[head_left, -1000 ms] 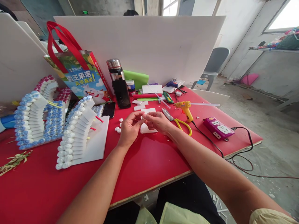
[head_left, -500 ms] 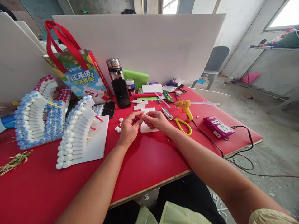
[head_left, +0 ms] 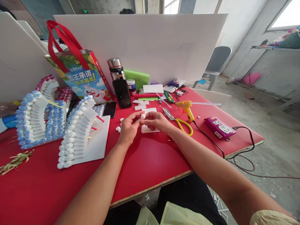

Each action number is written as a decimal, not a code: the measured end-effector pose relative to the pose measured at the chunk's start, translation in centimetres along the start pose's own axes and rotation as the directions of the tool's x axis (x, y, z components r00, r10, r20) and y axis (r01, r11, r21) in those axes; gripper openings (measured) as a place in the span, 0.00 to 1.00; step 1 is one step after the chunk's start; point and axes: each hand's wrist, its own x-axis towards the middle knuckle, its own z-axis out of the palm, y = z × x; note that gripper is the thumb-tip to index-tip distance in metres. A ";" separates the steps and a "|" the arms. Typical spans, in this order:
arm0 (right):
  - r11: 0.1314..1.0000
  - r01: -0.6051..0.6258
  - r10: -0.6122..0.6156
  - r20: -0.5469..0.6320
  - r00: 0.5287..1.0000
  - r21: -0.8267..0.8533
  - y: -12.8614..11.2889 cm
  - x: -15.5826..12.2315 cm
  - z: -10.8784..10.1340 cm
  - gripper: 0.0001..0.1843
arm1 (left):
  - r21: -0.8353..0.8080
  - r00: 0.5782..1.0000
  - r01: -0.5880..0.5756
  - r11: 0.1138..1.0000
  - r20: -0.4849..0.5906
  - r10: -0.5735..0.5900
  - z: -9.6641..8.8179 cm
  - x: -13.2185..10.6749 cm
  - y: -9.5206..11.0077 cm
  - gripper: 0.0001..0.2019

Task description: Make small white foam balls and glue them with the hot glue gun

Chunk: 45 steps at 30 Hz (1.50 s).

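Over the red table, my left hand and my right hand meet with their fingertips pinched together. Between them is a small white roll, which looks like a tiny rolled flower. Its lower part is hidden by my fingers. Several similar white rolls lie beside my left hand. A stack of white slips sits beneath my right hand. To the left stands a curved white piece edged with rolls, on a white board.
Yellow-handled scissors, a yellow glue gun and a purple power strip lie to the right. A phone leans on a steel flask. A printed bag and blue-tipped pieces occupy the left.
The white roll now shows above my fingertips, where before it was mostly hidden. My fingers have shifted slightly around it; both hands stay in nearly the same place.
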 end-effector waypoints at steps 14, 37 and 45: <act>0.950 -0.048 0.062 -0.035 0.997 0.307 -1.1 0.0 -1.1 0.32 | -0.287 0.993 0.070 0.955 -0.073 -0.095 -0.5 0.6 0.2 0.13; 0.857 -0.150 0.107 0.115 0.988 0.492 -2.0 -0.2 -1.5 0.40 | -0.471 0.977 0.205 0.858 0.047 -0.208 -0.8 0.8 -0.3 0.14; 0.872 -0.136 0.109 0.085 0.990 0.471 -1.7 -0.3 -1.8 0.38 | -0.039 0.997 0.059 0.998 -0.047 -0.060 -2.0 0.9 0.5 0.13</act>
